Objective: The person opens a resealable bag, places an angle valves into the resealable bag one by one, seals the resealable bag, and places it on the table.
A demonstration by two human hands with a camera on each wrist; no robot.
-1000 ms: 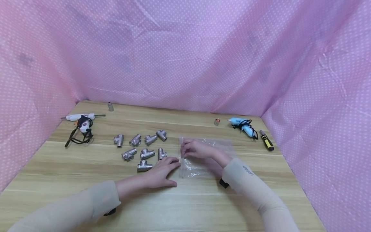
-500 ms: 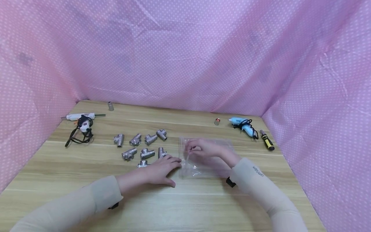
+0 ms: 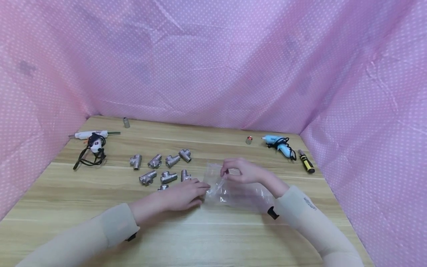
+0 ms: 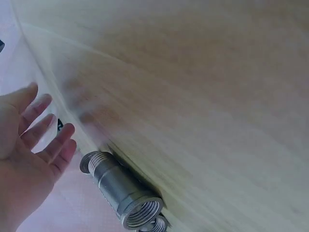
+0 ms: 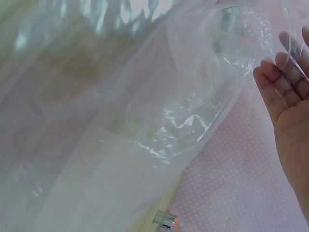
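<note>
A clear plastic zip bag (image 3: 240,196) lies on the wooden table, its top layer lifted near the left end. My right hand (image 3: 241,171) pinches that layer between thumb and fingers; in the right wrist view the film (image 5: 188,121) rises toward the fingers. My left hand (image 3: 185,193) reaches flat over the table, fingertips at the bag's left edge. Relaxed, spread fingers show on the left hand (image 4: 36,135) in the left wrist view. Beside it are several metal pipe tees (image 3: 168,177); the hand partly covers the nearest one (image 3: 163,187).
A white corded tool (image 3: 91,134) lies at the back left near a small metal fitting (image 3: 126,122). At the back right are another fitting (image 3: 249,140), a blue glue gun (image 3: 278,144) and a yellow-black screwdriver (image 3: 306,162). Pink dotted cloth (image 3: 207,74) hangs behind.
My right hand has moved right and slightly nearer, raising the bag's upper layer from its left edge. My left hand has crept slightly rightward onto the bag's edge, covering more of the nearest tee.
</note>
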